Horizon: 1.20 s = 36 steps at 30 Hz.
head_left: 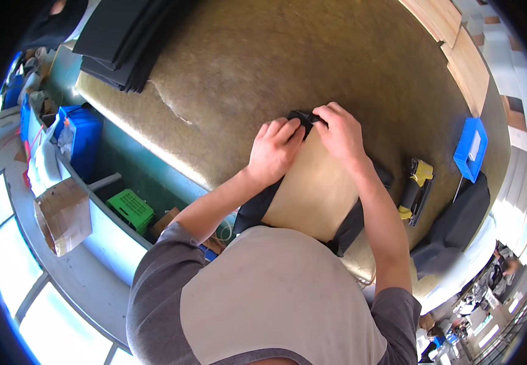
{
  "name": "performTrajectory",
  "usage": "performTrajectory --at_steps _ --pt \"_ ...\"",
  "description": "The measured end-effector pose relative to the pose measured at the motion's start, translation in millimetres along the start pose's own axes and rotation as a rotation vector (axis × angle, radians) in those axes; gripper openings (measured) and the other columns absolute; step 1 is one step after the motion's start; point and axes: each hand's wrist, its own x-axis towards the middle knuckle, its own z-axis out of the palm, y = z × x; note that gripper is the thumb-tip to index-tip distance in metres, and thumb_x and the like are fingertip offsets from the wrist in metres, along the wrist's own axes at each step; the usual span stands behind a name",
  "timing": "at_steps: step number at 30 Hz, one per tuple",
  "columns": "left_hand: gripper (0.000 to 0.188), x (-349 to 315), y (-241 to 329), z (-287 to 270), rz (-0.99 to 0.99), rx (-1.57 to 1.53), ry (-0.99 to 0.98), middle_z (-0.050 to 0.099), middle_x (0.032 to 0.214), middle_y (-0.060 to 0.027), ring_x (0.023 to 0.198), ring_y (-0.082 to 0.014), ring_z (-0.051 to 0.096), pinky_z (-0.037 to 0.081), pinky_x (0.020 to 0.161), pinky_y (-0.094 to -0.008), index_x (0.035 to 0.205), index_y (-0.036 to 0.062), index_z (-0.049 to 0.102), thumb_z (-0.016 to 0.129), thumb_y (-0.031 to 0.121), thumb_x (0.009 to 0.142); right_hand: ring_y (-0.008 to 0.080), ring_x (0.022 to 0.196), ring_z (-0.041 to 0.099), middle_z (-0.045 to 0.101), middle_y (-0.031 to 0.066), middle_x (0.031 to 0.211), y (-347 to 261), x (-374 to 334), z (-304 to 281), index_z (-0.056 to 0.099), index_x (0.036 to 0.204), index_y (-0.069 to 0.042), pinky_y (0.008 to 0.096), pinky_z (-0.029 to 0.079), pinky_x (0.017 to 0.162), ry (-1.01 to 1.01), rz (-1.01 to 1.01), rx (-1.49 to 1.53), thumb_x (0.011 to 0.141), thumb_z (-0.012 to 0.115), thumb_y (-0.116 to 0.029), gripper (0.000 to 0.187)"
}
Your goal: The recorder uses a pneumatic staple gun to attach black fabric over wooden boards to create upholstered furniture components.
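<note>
A tan board (315, 191), which looks like plywood, lies on the worn brown table against my body. Black fabric (254, 210) spreads out from under it on both sides. At the board's far end, my left hand (275, 151) grips the fabric at the left corner, its fingers curled over it. Close beside it, my right hand (339, 135) pinches the same fabric between thumb and fingers at the far right corner. The fabric is bunched up between the two hands. To the right of my right forearm lies a yellow and black staple or nail gun (415, 191), touched by neither hand.
Black panels (114, 45) are stacked at the far left of the table (233, 67). Bare boards (467, 70) line the far right edge, near a blue tray (471, 149) and black padded pieces (452, 225). Left of the table are a green crate (131, 210) and a cardboard box (64, 216).
</note>
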Motion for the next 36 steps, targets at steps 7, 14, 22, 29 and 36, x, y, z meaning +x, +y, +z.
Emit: performTrajectory --at_steps 7,14,22,29,36 --pt "0.042 -15.5 3.6 -10.5 0.043 0.014 -0.143 0.060 0.134 -0.0104 0.124 -0.0297 0.054 0.046 0.099 -0.0448 0.124 0.0068 0.070 0.074 0.021 0.084 0.0287 0.083 0.064 0.061 0.0075 0.087 -7.1 -1.5 13.4 0.068 0.093 -0.006 0.0416 0.054 0.071 0.048 -0.229 0.003 0.081 0.070 -0.005 0.012" --pt "0.033 -13.8 4.9 -8.0 0.030 -0.021 -0.101 0.060 0.118 -0.0096 0.121 -0.0303 0.056 0.045 0.099 -0.0458 0.114 0.0107 0.073 0.076 0.017 0.082 0.0240 0.079 0.057 0.055 0.0073 0.085 -15.8 -23.8 13.8 0.070 0.100 0.002 0.0362 0.051 0.069 0.084 -0.450 -0.287 0.077 0.068 -0.004 0.023" --pt "0.035 -12.5 0.5 -7.9 0.086 -0.122 -0.104 0.051 0.150 -0.0238 0.139 -0.0391 0.051 0.035 0.119 -0.0505 0.119 0.0083 0.063 0.072 0.009 0.086 0.0256 0.105 0.058 0.060 0.0111 0.110 -28.0 -54.3 24.4 0.073 0.108 0.002 0.0375 0.052 0.091 0.020 -0.319 -0.404 0.073 0.070 -0.010 0.037" --pt "0.036 -15.2 -6.1 -5.2 0.209 0.020 -0.171 0.069 0.130 -0.0145 0.127 -0.0288 0.064 0.049 0.106 -0.0430 0.123 0.0010 0.065 0.069 0.006 0.087 0.0305 0.113 0.064 0.069 0.0125 0.118 2.7 -108.8 -30.9 0.072 0.101 -0.002 0.0440 0.051 0.098 0.181 -0.052 -0.028 0.081 0.063 -0.002 0.022" --pt "0.036 -11.0 -2.9 -3.7 0.273 0.032 -0.115 0.074 0.121 -0.0111 0.121 -0.0231 0.067 0.049 0.098 -0.0372 0.118 -0.0007 0.068 0.069 0.005 0.082 0.0396 0.107 0.062 0.064 0.0223 0.114 108.3 -205.7 -119.3 0.040 0.152 0.000 0.0465 0.050 0.096 0.324 0.847 -0.372 0.082 0.072 -0.013 0.077"
